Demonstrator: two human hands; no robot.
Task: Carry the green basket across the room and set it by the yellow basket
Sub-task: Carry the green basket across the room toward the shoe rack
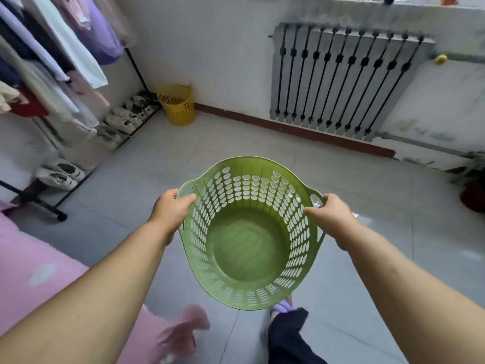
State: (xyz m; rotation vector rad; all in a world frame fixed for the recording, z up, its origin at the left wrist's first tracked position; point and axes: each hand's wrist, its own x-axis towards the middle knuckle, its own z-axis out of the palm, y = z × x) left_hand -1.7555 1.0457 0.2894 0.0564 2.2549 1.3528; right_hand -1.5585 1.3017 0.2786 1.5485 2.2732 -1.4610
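Note:
The green basket (pixel 249 248) is round, perforated and empty, held in the air in front of me above the tiled floor. My left hand (pixel 170 210) grips its left rim at the handle. My right hand (pixel 332 216) grips the right rim by the other handle. The yellow basket (pixel 178 106) stands on the floor in the far corner against the wall, a good way beyond the green one and to its left.
A clothes rack (pixel 52 61) with hanging garments and rows of shoes (pixel 123 119) runs along the left. A grey radiator (pixel 341 80) is on the far wall. A pink bed cover (pixel 34 271) lies at lower left. Grey floor tiles (pixel 236 143) stretch between me and the corner.

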